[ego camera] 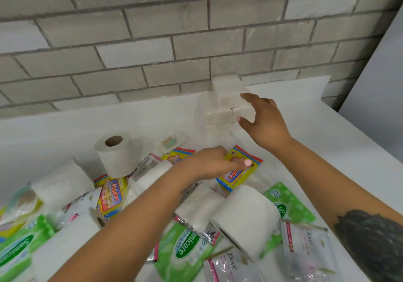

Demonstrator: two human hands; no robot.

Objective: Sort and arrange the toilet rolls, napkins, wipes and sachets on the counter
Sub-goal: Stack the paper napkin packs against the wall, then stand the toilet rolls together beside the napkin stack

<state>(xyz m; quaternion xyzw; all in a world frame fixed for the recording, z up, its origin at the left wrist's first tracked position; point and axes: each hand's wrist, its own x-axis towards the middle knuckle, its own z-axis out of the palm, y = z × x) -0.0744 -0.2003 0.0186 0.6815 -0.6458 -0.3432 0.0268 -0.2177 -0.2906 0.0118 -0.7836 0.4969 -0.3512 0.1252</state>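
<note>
your right hand (265, 119) is spread open against the napkin stack (226, 107) by the brick wall (152, 42), gripping nothing, so square those soft white blocks gently. left hand (214, 162) pinches a glossy yellow giggles wipes pack (246, 157); lift it clear of the toilet rolls (244, 216).

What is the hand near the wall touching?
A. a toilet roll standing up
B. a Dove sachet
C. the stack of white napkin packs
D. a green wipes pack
C: the right hand has its fingers spread against the stack of white napkin packs by the brick wall, while the upright toilet roll, green wipes pack and Dove sachet lie apart from it, nearer the camera.
</note>
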